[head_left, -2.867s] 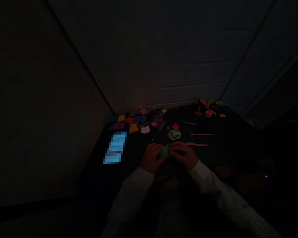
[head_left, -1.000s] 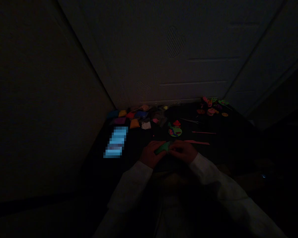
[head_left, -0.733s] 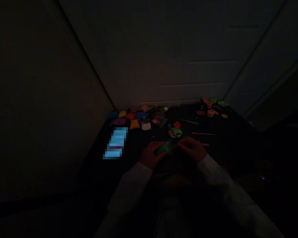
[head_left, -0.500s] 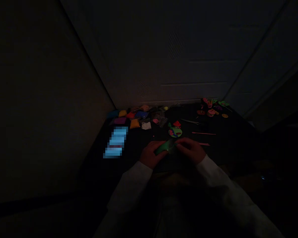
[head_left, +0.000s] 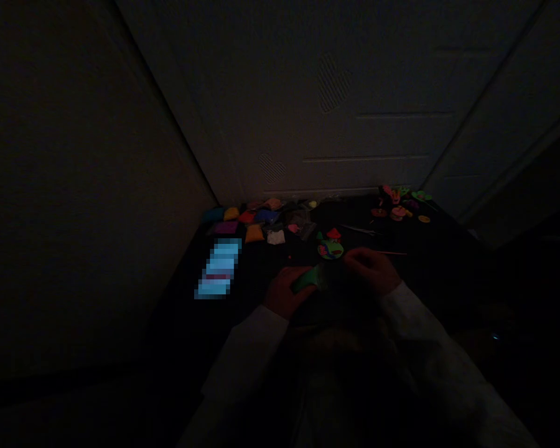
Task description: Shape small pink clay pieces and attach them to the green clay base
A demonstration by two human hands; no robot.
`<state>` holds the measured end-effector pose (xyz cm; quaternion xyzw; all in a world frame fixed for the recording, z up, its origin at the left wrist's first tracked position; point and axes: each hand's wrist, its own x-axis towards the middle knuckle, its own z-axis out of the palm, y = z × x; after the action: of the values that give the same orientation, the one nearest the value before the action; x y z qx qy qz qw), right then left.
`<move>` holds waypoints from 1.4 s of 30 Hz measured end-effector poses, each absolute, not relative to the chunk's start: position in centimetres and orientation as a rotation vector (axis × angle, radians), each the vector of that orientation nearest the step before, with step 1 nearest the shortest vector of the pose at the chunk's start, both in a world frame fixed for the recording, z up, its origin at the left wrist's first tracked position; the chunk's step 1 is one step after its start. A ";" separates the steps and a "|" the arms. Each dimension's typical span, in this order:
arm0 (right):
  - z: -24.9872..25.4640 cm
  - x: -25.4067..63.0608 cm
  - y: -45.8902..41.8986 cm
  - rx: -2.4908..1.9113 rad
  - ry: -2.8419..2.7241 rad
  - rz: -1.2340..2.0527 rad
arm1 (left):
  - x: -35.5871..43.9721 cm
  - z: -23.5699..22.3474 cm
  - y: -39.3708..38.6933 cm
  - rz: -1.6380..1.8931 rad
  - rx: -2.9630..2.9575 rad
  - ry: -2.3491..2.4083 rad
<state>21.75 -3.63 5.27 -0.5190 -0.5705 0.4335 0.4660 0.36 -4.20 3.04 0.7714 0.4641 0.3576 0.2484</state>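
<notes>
My left hand [head_left: 287,291] is closed around a clear bag of green modelling clay [head_left: 309,280], its mouth pointing right. My right hand [head_left: 373,269] is apart from the bag, to its right, with thumb and fingertips pinched together; what they hold, if anything, is too dark and small to make out. Just beyond the hands lies a round green clay disc [head_left: 330,250] decorated with blue, pink and brown pieces. A small red-capped clay figure [head_left: 334,234] stands at its far edge. A thin pink stick [head_left: 392,252] runs out from behind my right hand.
Several bags of coloured clay, including an orange bag [head_left: 254,234] and a white bag [head_left: 275,236], lie at the back left. A lit, pixelated phone screen [head_left: 218,269] is at left. Scissors [head_left: 358,229] and finished clay pieces [head_left: 398,213] lie back right, before a wall [head_left: 378,137].
My right hand has pulled away from the green clay bag, drawing a green strand at first, then moved right and slightly forward over the pink tools. My left hand stays on the bag.
</notes>
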 end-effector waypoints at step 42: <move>3.2 19.7 -3.8 -1.225 -1.901 0.444 | 0.5 4.4 -4.8 1.093 1.705 1.380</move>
<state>19.72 -3.80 3.17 -0.4855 -0.7538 0.1759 0.4063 0.48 -4.80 4.35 0.6545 0.5297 0.4198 0.3388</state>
